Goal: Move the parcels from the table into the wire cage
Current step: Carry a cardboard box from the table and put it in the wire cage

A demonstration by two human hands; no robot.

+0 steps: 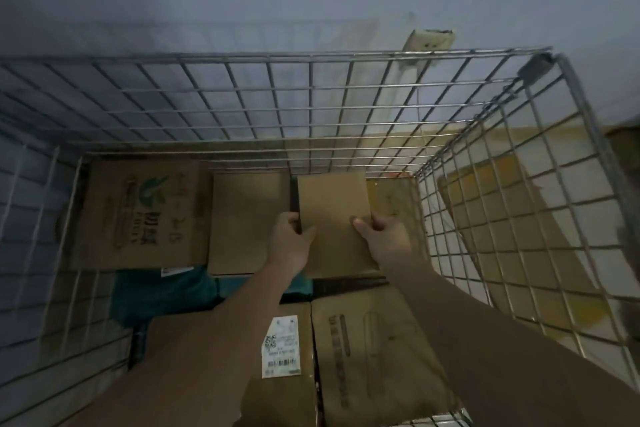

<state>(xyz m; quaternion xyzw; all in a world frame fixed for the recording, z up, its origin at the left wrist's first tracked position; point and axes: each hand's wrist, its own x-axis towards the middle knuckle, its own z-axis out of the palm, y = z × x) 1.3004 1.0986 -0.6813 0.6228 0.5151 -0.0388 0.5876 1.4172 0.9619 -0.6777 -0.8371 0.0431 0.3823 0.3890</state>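
Both arms reach down into the wire cage (485, 135) from above, w/ a plain brown parcel (334, 218) held between the two hands. Left hand (289, 241) grips its left edge, fingers curled round the side and thumb on top; right hand (382, 234) grips the right edge the same way, thumb pressed flat on the top face. So both are clamped on that one box, which sits inside the cage near the back wall, right of centre; can't tell if it's resting on smth yet or just held above. Just beside it on the left lies another plain flat box (247, 222), and left of that a bigger printed carton (142, 215) w/ a green logo and dark lettering. Closer to the camera there's a teal bag (162, 291) wedged btw the cartons, then a box with a white shipping label (281, 347) and next to it a carton w/ faded print (374, 350), partly hidden under the forearms. Outside the cage on the right, thru the mesh, some flattened cardboard (512, 218) lies on a pale floor. On the blue-grey wall behind, a wall socket (429, 42) sits just above the cage rim. Pic is dim & a bit blurry, so label text is not readable.
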